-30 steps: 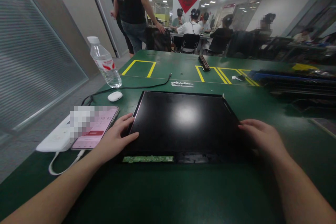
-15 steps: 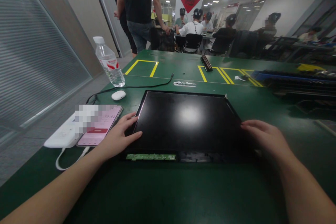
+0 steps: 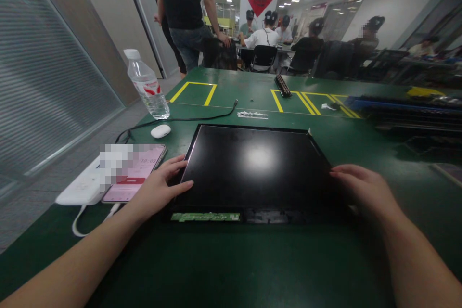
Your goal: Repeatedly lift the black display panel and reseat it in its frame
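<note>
A black flat screen (image 3: 252, 166) lies face up on a green table (image 3: 231, 260), straight in front of the person wearing the camera. Ceiling light glares off the middle of the screen. A thin green circuit strip (image 3: 205, 216) runs along the left part of its near edge.

The left hand (image 3: 159, 190) rests at the screen's near left corner. It is open, with the thumb lying on the glass and the fingers stretched along the left edge. The right hand (image 3: 364, 192) lies palm down over the right edge, fingers bent toward the screen. Whether they clasp the edge cannot be told.

Just left of the left hand lies a phone (image 3: 135, 173) with a pink display, partly on a white power bank (image 3: 81, 187). Farther back on the left are a small white earbud case (image 3: 160, 131), a black cable (image 3: 187, 119) and a clear water bottle (image 3: 146, 84) standing upright.

Beyond the table a person in a black shirt (image 3: 184, 0) stands, and others sit at desks.
</note>
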